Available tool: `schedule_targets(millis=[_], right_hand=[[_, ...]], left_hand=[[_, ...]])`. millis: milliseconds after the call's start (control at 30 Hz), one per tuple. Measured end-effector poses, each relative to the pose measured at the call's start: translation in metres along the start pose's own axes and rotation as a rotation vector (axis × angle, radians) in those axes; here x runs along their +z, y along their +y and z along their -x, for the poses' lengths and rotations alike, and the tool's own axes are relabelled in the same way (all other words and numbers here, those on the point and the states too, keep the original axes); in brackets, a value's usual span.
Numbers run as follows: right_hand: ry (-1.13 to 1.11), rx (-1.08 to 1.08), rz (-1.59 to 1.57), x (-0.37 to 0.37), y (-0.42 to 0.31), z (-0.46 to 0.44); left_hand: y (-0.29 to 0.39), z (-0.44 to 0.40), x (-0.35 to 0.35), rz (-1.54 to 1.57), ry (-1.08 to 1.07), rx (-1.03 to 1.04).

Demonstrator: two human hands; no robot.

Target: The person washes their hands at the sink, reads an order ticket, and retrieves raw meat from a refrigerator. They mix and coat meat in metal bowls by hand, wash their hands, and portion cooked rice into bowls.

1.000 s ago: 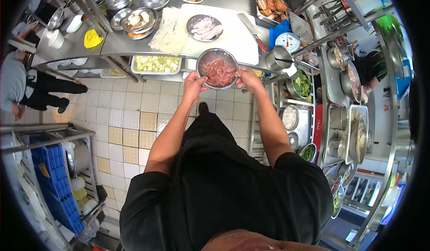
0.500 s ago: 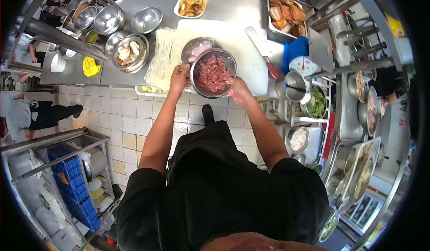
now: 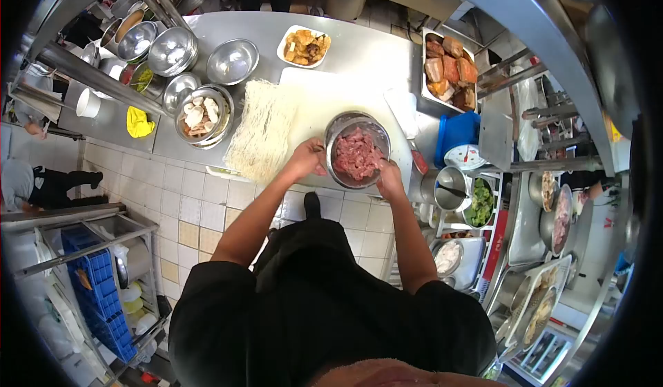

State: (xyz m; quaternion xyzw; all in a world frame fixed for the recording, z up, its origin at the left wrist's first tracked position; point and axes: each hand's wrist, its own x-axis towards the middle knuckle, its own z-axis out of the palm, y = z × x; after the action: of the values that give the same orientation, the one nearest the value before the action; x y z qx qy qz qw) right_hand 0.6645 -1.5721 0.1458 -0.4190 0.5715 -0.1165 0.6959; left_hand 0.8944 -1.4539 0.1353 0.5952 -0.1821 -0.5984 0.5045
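Observation:
Raw red sliced meat (image 3: 359, 153) fills a steel bowl (image 3: 331, 164) at the near edge of the white cutting board (image 3: 314, 110). My left hand (image 3: 307, 160) is closed on the bowl's left side. My right hand (image 3: 391, 178) grips its lower right rim. Another bowl's rim seems to show just behind this one, and its contents are hidden. Left of the board lies a sheet of pale noodles (image 3: 261, 131). A cleaver (image 3: 402, 112) with a red handle rests on the board's right side.
Steel bowls (image 3: 233, 61), one holding pale chunks (image 3: 202, 115), stand to the left. A dish of browned pieces (image 3: 304, 46) sits at the back. On the right are a tray of meat blocks (image 3: 450, 72), a dial scale (image 3: 464, 157) and a pot (image 3: 450, 186). Another person (image 3: 41, 183) is far left.
Both hands have carried the meat bowl to the right across the board's near edge. The bowl with paler meat behind it is now mostly covered. My view has also shifted.

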Motion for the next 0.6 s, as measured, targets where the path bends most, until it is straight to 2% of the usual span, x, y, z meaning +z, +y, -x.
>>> schedule_targets(millis=[100,167,233,300,333,433,467,500,567,600], right_hand=[[-0.057,-0.129,-0.274,-0.015,0.019,-0.013],[-0.018,-0.139,-0.334,-0.027,0.031,-0.014],[0.012,-0.136,-0.330,-0.033,0.035,-0.013],[-0.131,-0.192,-0.377,-0.044,0.041,-0.008],[-0.116,-0.161,-0.352,-0.050,0.041,-0.003],[-0.152,-0.108,-0.385,-0.037,0.014,0.028],[-0.170,-0.121,-0.401,-0.042,0.024,0.025],[-0.168,-0.136,-0.420,-0.056,0.037,0.019],[-0.151,-0.159,-0.432,-0.072,0.045,0.015],[-0.154,-0.163,-0.429,-0.074,0.045,0.014]], left_hand=[[0.057,-0.016,-0.024,-0.468,0.024,-0.048],[0.088,-0.033,-0.058,-0.489,0.171,0.046],[0.124,-0.018,-0.072,-0.330,0.384,0.331],[0.137,-0.005,-0.098,-0.188,0.434,0.547],[0.142,0.007,-0.105,-0.219,0.511,0.689],[0.142,0.051,-0.151,-0.326,0.647,0.557],[0.138,0.058,-0.166,-0.236,0.640,0.505],[0.135,0.064,-0.184,-0.314,0.735,0.236],[0.139,0.072,-0.196,-0.703,0.890,0.223],[0.149,0.073,-0.195,-0.749,0.879,0.170]])
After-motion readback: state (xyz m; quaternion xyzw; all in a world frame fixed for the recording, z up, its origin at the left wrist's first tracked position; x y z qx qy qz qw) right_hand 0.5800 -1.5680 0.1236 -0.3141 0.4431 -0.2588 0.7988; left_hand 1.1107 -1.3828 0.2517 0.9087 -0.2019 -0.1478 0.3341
